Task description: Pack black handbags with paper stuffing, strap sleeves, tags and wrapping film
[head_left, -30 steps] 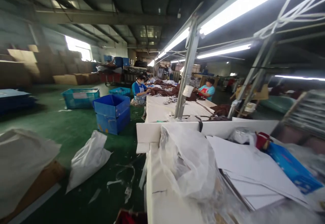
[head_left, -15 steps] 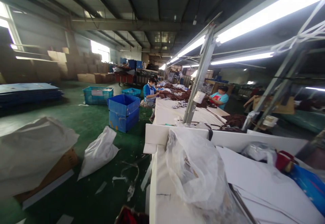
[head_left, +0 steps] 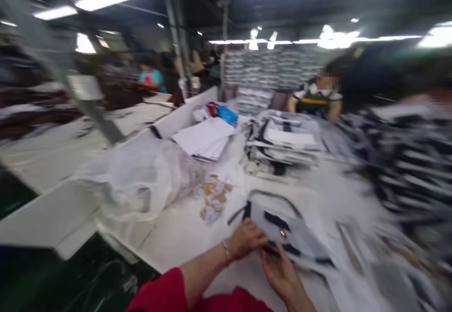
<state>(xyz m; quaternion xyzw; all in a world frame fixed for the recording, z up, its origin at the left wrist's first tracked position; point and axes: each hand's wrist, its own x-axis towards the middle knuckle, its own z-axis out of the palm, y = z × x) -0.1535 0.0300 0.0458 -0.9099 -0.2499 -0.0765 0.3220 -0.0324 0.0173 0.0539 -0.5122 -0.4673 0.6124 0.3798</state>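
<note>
A grey handbag (head_left: 273, 225) with black trim, a dark strap and a small gold-coloured clasp lies on the white table in front of me. My left hand (head_left: 247, 240) is closed on its near left edge, fingers curled. Lower down, my right hand (head_left: 282, 272) has its fingers at the near edge of the same bag, close to the left fingertips. Motion smears the picture, so the exact finger contact is not sharp. Small tan and white pieces (head_left: 214, 196) are scattered left of the bag.
A clear plastic bag (head_left: 141, 175) sits at the left by white sheets (head_left: 205, 135). Stacked bags (head_left: 286, 142) stand ahead; a heap of black and grey pieces (head_left: 406, 161) fills the right. A co-worker (head_left: 316, 97) is across the table. A slanted metal post (head_left: 88, 95) rises at the left.
My view has swung right and down, from the floor and blue bins to the worktable. Both my hands and the grey handbag have come into view.
</note>
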